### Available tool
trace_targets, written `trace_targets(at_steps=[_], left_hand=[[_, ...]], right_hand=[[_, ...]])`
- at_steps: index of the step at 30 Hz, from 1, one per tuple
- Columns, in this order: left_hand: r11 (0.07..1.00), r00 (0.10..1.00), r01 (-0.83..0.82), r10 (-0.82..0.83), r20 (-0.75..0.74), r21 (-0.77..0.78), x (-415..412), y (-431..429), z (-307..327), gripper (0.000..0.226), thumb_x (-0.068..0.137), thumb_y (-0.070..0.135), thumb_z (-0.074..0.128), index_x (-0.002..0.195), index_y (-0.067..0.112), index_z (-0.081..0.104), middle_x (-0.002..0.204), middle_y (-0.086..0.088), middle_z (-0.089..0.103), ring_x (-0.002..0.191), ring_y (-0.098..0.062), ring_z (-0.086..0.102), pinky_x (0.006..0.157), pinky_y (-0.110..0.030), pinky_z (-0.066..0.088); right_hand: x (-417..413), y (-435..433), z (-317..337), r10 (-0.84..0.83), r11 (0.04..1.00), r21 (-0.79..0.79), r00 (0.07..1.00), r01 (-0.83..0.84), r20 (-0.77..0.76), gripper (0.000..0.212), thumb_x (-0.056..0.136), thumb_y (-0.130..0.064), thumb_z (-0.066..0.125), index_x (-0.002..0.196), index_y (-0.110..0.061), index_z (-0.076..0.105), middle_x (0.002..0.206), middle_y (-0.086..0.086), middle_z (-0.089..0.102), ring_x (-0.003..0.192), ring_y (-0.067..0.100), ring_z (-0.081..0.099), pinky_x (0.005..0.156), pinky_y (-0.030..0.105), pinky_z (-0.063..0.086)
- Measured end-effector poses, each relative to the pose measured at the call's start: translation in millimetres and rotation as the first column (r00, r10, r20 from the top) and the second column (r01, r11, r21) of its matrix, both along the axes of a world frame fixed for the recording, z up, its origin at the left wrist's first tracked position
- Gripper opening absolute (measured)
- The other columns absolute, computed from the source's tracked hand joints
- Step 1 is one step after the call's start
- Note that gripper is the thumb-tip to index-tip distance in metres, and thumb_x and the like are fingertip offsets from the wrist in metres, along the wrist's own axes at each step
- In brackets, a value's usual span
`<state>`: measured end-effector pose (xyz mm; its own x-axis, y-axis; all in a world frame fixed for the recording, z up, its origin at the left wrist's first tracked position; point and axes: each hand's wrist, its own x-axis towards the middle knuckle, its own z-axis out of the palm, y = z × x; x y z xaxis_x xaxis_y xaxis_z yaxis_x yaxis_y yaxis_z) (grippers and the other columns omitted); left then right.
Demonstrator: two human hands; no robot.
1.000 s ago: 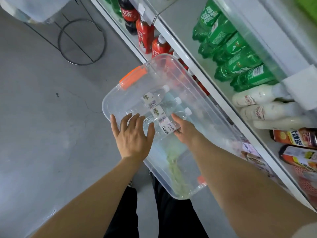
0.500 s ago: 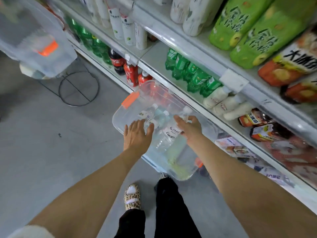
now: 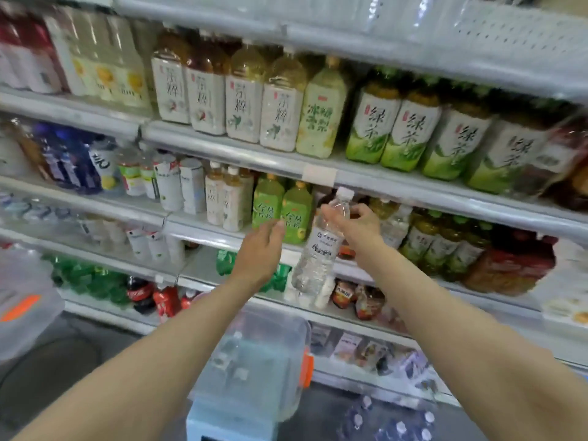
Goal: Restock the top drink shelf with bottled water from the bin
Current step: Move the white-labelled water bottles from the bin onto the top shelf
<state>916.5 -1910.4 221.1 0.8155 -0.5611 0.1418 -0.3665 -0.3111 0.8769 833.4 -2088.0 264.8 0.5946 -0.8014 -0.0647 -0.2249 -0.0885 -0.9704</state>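
Before stocked shelves (image 3: 222, 151), right hand (image 3: 358, 222) grips water bottle (image 3: 319, 249), left hand (image 3: 259, 254) relaxed.

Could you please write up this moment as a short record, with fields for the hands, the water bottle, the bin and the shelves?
right hand: grips the water bottle near its neck
water bottle: clear, white cap, slightly tilted, held in front of the middle shelves, not on any shelf
left hand: raised beside the bottle, apart from it, fingers relaxed, holding nothing
bin: clear plastic, orange latch, below the arms
shelves: tea bottles in rows; top shelf contents too blurred to tell
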Motion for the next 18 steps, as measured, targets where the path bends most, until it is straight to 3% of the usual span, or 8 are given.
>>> trace_targets(at_steps=[4,8,11,14,16,18], left_hand=[[0.975,0.989,0.151,-0.148,0.030,-0.162,-26,-36,86,0.053,0.103,0.056,0.028,0.144,0.029,0.049,0.147,0.011,0.048,0.130,-0.005,0.041,0.100,-0.021,0.022],[0.906,0.944,0.328,-0.306,0.123,-0.268,-50,-74,163,0.056,0.102,0.061,0.024,0.148,0.036,0.043,0.144,0.025,0.041,0.122,0.012,0.030,0.099,-0.013,0.021],[0.835,0.901,0.432,-0.386,0.198,-0.341,-59,-102,211,0.056,0.098,0.069,0.024,0.148,0.047,0.038,0.143,0.034,0.038,0.128,0.013,0.031,0.098,-0.011,0.020],[0.767,0.865,0.501,-0.443,0.233,-0.402,-60,-133,254,0.065,0.090,0.080,0.023,0.150,0.053,0.027,0.149,0.036,0.030,0.133,0.013,0.027,0.101,-0.011,0.016],[0.743,0.855,0.518,-0.451,0.254,-0.424,-58,-155,279,0.072,0.086,0.084,0.022,0.151,0.052,0.025,0.154,0.030,0.029,0.138,0.006,0.029,0.109,-0.020,0.018],[0.745,0.854,0.519,-0.437,0.282,-0.420,-52,-179,301,0.071,0.088,0.083,0.021,0.151,0.051,0.025,0.156,0.027,0.030,0.143,0.000,0.029,0.115,-0.027,0.018]], right_hand=[[-28,-24,106,-0.043,0.984,-0.168,0.989,0.067,0.140,0.079,0.038,-0.073,0.085,0.099,-0.029,0.064,0.096,-0.008,0.072,0.089,0.013,0.070,0.068,0.030,0.052],[-46,-51,206,-0.056,0.944,-0.298,0.960,0.140,0.274,0.075,0.050,-0.067,0.090,0.105,-0.022,0.065,0.103,-0.001,0.072,0.097,0.022,0.070,0.080,0.039,0.056],[-55,-72,274,-0.057,0.898,-0.392,0.936,0.200,0.348,0.074,0.045,-0.071,0.086,0.096,-0.022,0.066,0.099,0.000,0.073,0.093,0.021,0.071,0.086,0.045,0.059],[-58,-93,330,-0.024,0.852,-0.467,0.908,0.238,0.419,0.055,0.058,-0.062,0.091,0.089,-0.025,0.063,0.092,-0.006,0.072,0.084,0.011,0.071,0.068,0.029,0.056],[-55,-109,361,-0.013,0.816,-0.512,0.895,0.267,0.446,0.045,0.064,-0.054,0.092,0.084,-0.026,0.063,0.075,-0.013,0.071,0.061,-0.002,0.068,0.046,0.016,0.049],[-50,-123,384,-0.013,0.786,-0.546,0.891,0.290,0.455,0.045,0.066,-0.056,0.090,0.083,-0.025,0.063,0.072,-0.013,0.071,0.056,-0.001,0.067,0.037,0.012,0.042]])
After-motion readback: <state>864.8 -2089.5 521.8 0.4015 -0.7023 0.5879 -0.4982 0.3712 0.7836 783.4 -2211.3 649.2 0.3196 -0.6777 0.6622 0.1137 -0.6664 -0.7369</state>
